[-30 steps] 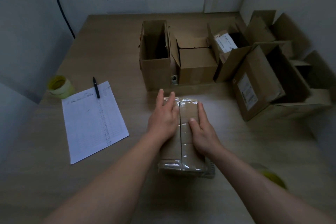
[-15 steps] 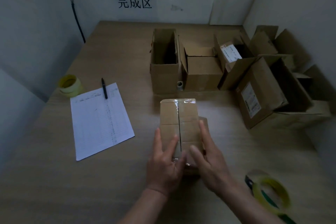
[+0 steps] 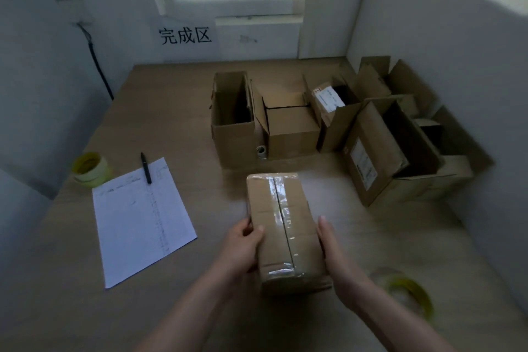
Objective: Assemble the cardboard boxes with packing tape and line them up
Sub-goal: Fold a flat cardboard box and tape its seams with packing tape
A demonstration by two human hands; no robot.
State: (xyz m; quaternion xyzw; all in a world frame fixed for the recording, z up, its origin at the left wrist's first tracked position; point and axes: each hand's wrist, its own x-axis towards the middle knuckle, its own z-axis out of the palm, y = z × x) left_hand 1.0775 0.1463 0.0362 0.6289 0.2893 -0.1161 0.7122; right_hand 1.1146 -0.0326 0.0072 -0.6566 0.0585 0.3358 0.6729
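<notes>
Brown cardboard box sealed with clear tape (image 3: pixel 281 226) sits on wooden table (image 3: pixel 171 111), near side. Left hand (image 3: pixel 243 248) grasps its left edge, thumb on top; right hand (image 3: pixel 338 263) lies flat against its right side.

The taped box (image 3: pixel 281 226) lay on the counter (image 3: pixel 171 111) between my left hand (image 3: pixel 243 248) and right hand (image 3: pixel 340 260). Open boxes (image 3: pixel 291 126) stood behind it, the sheet (image 3: pixel 140 220) to its left, a tape roll (image 3: pixel 405 291) right.

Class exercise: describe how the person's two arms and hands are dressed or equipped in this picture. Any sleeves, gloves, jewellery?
Both forearms are bare, with no sleeve in view. The left hand and right hand wear no gloves, and no watch, ring or bracelet shows in this dim view.
</notes>
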